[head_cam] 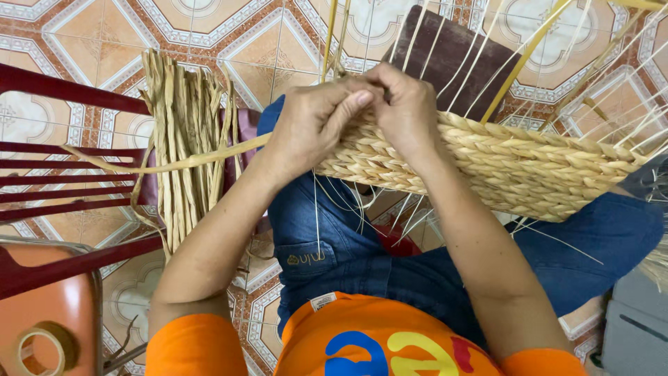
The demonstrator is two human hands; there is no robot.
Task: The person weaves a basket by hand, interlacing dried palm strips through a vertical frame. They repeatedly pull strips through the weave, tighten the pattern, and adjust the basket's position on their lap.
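A pale woven straw basket (529, 167) rests on my lap, its braided wall running to the right. My left hand (316, 118) pinches a flat dried strand (174, 163) at the basket's near rim; the strand trails off to the left. My right hand (407, 104) presses against the rim right beside the left, fingers curled on the weave. Thin upright stakes (501, 63) rise from the basket's edge.
A bundle of dried straw strips (184, 139) lies over a dark red slatted chair (62, 174) at left. A tape roll (42, 348) sits on an orange stool (49, 306) at lower left. A brown board (452, 56) lies on the tiled floor behind the basket.
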